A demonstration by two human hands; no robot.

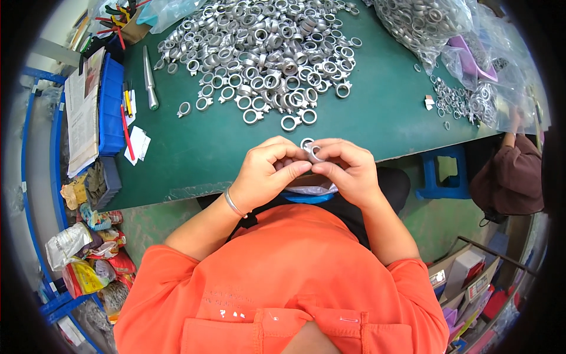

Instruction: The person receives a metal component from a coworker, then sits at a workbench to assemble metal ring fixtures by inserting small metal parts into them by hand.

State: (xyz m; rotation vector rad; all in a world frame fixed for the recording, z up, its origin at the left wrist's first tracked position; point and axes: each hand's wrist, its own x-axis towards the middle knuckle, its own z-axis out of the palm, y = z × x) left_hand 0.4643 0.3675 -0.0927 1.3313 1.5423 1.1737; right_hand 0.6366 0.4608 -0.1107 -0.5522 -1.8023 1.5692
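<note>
Between my hands, just past the table's near edge, is a pair of silver metal rings [311,151] that look joined. My left hand [272,167] pinches them from the left with thumb and fingertips. From the other side my right hand [344,166] grips the same piece, thumb and index finger closed on it. Part of the rings is hidden behind the fingertips. A large heap of similar metal rings [259,56] covers the far middle of the green table [188,153], and a few rings [290,123] lie at its near edge.
A tapered metal rod [149,79] lies left of the heap. Beside it stand a blue bin [112,106] and a red pen [127,133]. Bagged rings [413,23] and small loose rings [451,100] lie right. Another person's sleeve [513,171] and a blue stool [442,171] are at right.
</note>
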